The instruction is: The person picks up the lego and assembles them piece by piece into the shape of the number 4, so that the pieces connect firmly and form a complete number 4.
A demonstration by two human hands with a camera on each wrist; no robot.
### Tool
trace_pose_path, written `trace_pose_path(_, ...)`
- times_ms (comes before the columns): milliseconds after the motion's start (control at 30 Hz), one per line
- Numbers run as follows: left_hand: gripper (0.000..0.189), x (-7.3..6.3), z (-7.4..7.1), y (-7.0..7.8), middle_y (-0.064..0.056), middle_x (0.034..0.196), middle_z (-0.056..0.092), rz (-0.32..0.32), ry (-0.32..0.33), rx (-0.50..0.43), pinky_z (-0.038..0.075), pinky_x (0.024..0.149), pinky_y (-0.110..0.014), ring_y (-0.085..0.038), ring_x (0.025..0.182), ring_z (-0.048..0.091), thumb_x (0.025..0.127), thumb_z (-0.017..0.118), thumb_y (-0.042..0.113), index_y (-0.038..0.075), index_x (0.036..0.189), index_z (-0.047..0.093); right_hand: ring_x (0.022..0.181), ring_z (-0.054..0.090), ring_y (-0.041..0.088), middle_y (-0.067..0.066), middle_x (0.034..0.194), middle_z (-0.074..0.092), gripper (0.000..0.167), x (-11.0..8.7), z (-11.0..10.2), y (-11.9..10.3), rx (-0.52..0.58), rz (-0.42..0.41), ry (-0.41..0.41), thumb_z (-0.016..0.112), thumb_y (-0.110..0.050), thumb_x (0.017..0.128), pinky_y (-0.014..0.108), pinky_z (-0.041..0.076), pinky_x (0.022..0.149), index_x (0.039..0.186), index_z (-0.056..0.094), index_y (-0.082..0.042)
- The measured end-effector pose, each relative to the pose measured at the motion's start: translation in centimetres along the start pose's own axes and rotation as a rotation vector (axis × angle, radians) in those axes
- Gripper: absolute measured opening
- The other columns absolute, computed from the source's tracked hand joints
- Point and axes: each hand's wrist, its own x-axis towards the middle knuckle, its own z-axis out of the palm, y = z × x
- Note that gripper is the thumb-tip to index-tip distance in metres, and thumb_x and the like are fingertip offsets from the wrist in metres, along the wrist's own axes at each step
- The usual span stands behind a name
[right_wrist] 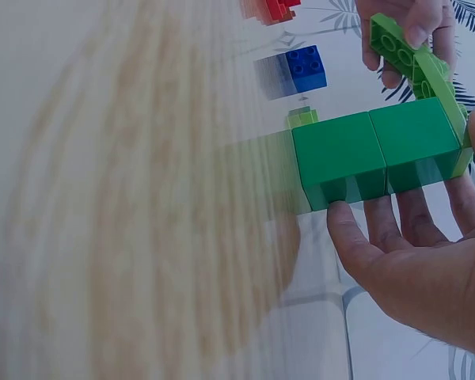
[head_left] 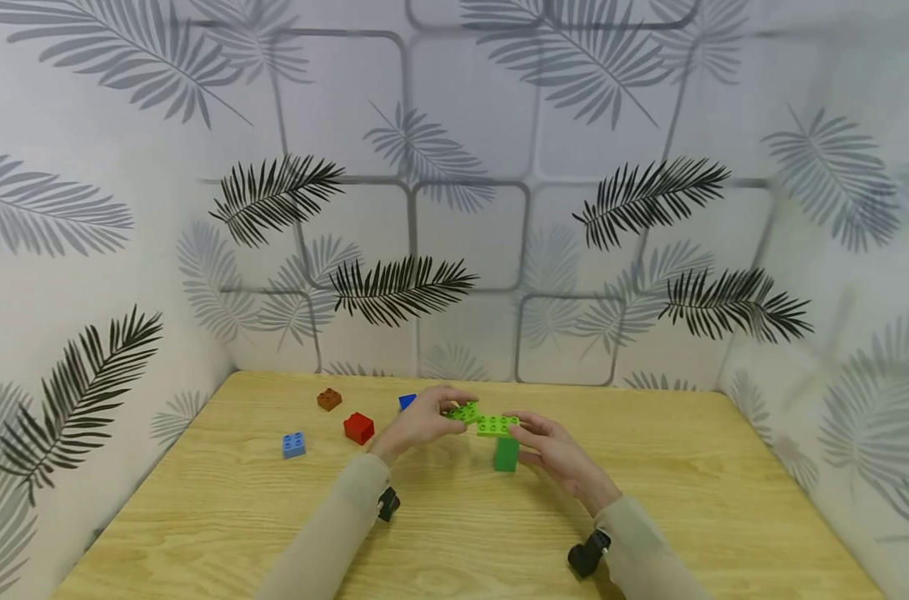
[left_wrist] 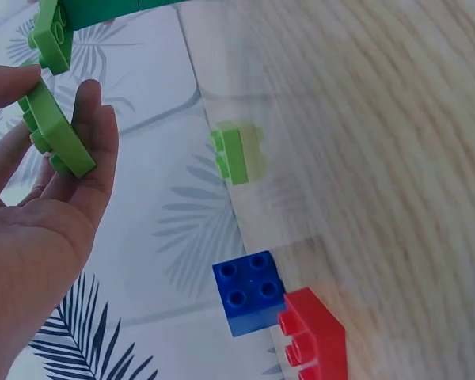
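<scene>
Pale sleeves [head_left: 327, 533] come in closest to me, with black wrist devices [head_left: 586, 557] strapped at their cuffs, over the bare wood of the bench [head_left: 461, 533]; past them my right hand [head_left: 555, 454] grips a green stack [head_left: 506, 456], fingers against its side, thumb up by the lime plate [head_left: 497, 427] on top; I judge that this hold steadies a tall, narrow column whose top overhangs to the left. Both of my hands are occupied; my left hand [head_left: 427, 417] pinches a second lime plate [head_left: 465, 413] between thumb and fingers, likely by the edges so that studs and underside stay free; it is held up just beside the first, slightly tilted, though I cannot tell whether they touch.

The stack is two smooth, glossy green blocks, upright, a thin seam between them; both plates are bright, studded and thin, the pinched one hollow beneath.

Leftward lie a light blue brick [head_left: 293, 445], then a red brick [head_left: 359, 428]; farther back are a blue brick [head_left: 407, 402], a brown brick [head_left: 330, 399] and a small lime piece [left_wrist: 234, 153]; behind everything rises the leaf-patterned wall [head_left: 469, 233].
</scene>
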Motion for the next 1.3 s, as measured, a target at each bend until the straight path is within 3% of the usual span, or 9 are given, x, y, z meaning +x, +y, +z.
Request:
trace_pose_path(167,0.046,0.0,0.2,0.7,-0.006,0.128,0.056,0.039,-0.020,0.026,0.053,0.088,-0.040,-0.029,0.117,0.056,0.090,0.068,0.013,0.014,0.136,0.060,0.109,0.059,0.011,0.004,0.129,0.054,0.062,0.1,0.0,0.0,0.003,-0.014,-0.006,0.061,-0.037,0.097,0.038,0.048,0.100,0.148,0.041,-0.006)
trace_pose_path(300,0.044,0.1,0.6,0.9,-0.002,0.119,0.058,0.047,-0.026,0.059,0.051,0.081,-0.034,-0.020,0.105,0.056,0.090,0.067,0.015,0.018,0.134,0.062,0.107,0.059,0.011,0.002,0.126,0.056,0.062,0.0,-0.1,0.0,0.001,-0.018,-0.003,0.061,-0.037,0.097,0.036,0.048,0.098,0.147,0.042,-0.006)
trace_pose_path(467,0.044,-0.1,1.1,1.1,-0.002,0.121,0.057,0.034,-0.025,0.063,0.045,0.074,-0.032,-0.019,0.095,0.051,0.091,0.065,0.013,0.018,0.135,0.061,0.107,0.058,0.011,0.002,0.127,0.057,0.060,0.0,-0.2,0.3,-0.003,-0.006,-0.001,0.061,-0.036,0.097,0.035,0.048,0.095,0.147,0.043,-0.007)
trace_pose_path(633,0.044,0.0,1.7,1.4,-0.005,0.135,0.057,0.052,-0.024,0.099,0.049,0.088,-0.037,-0.020,0.113,0.053,0.093,0.063,0.016,0.015,0.137,0.059,0.109,0.058,0.011,0.002,0.128,0.056,0.059,0.2,-0.1,0.3,0.003,-0.013,-0.006,0.060,-0.036,0.097,0.036,0.048,0.098,0.147,0.043,-0.007)
trace_pose_path(733,0.043,0.0,2.1,1.4,-0.006,0.140,0.056,0.060,-0.023,0.103,0.050,0.096,-0.042,-0.022,0.121,0.055,0.097,0.061,0.026,0.015,0.139,0.057,0.109,0.059,0.011,0.002,0.127,0.056,0.059,0.2,0.0,0.2,0.016,-0.020,-0.008,0.060,-0.035,0.098,0.037,0.048,0.099,0.147,0.043,-0.007)
trace_pose_path(967,0.041,-0.2,3.0,1.2,-0.005,0.139,0.058,-0.002,0.022,-0.007,0.056,0.083,-0.045,-0.030,0.100,0.065,0.101,0.052,0.040,0.021,0.137,0.059,0.110,0.060,0.012,0.003,0.128,0.057,0.054,0.1,0.1,0.2,0.018,-0.020,-0.009,0.061,-0.034,0.098,0.040,0.049,0.101,0.143,0.048,-0.008)
trace_pose_path(1133,0.036,0.3,3.3,1.3,-0.008,0.130,0.063,-0.032,0.065,-0.126,0.056,0.084,-0.049,-0.035,0.098,0.067,0.099,0.059,0.034,0.017,0.130,0.065,0.111,0.059,0.012,0.003,0.128,0.057,0.054,0.1,0.0,0.0,0.019,-0.032,0.007,0.061,-0.035,0.097,0.041,0.049,0.100,0.142,0.049,-0.008)
trace_pose_path(1300,0.032,0.7,3.5,1.2,-0.013,0.121,0.067,-0.063,0.058,-0.287,0.057,0.084,-0.050,-0.030,0.090,0.071,0.097,0.063,0.020,0.005,0.125,0.067,0.112,0.058,0.012,0.005,0.130,0.057,0.054,-0.1,-0.1,0.1,-0.008,-0.026,0.008,0.060,-0.034,0.098,0.041,0.048,0.102,0.143,0.048,-0.007)
